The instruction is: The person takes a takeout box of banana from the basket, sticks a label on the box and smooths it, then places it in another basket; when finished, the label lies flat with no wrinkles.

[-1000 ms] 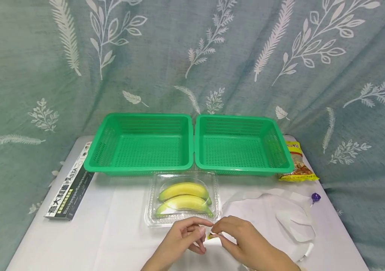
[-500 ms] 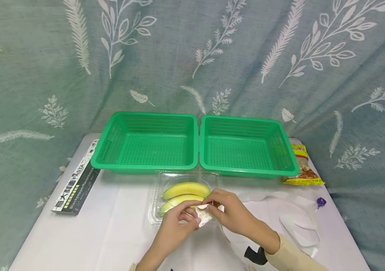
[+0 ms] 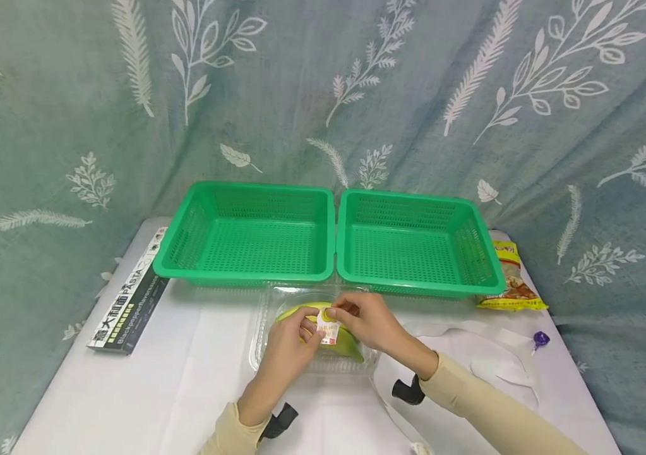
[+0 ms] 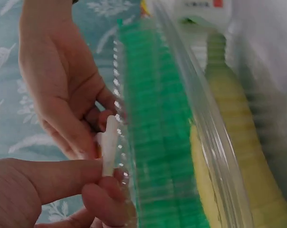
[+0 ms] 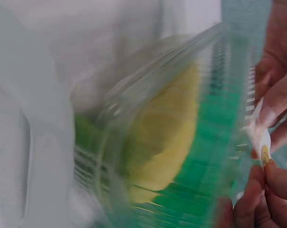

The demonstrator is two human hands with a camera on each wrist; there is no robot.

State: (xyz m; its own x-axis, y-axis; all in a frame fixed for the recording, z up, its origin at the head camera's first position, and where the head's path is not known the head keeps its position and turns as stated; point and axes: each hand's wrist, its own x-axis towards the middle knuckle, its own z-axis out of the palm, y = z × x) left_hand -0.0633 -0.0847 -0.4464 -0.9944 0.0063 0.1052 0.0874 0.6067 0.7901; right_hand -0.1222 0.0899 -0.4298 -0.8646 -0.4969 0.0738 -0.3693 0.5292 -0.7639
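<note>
Both hands pinch a small white printed label with a yellow round spot (image 3: 328,332) over a clear plastic box (image 3: 260,347). My left hand (image 3: 290,344) has its lower left edge between thumb and fingers, and the left wrist view catches the white label (image 4: 110,145) edge-on. At the top, the thumb and fingertips of my right hand (image 3: 367,321) grip the yellow part (image 5: 264,154). Bananas (image 3: 350,346) lie inside the box, partly hidden behind the hands and label; the left wrist view has one banana (image 4: 236,123) close up.
Two green baskets, left (image 3: 260,277) and right (image 3: 413,285), stand behind the box. A black-and-white pasta box (image 3: 129,297) lies at the left. To the right are a yellow-edged food bag (image 3: 513,284), a purple-wrapped lollipop (image 3: 540,340) and a white translucent sheet (image 3: 499,370).
Both hands have moved forward from the box's front right corner to over its middle, bringing the label with them. The label, tilted half a second ago, now stands more upright with its print showing.
</note>
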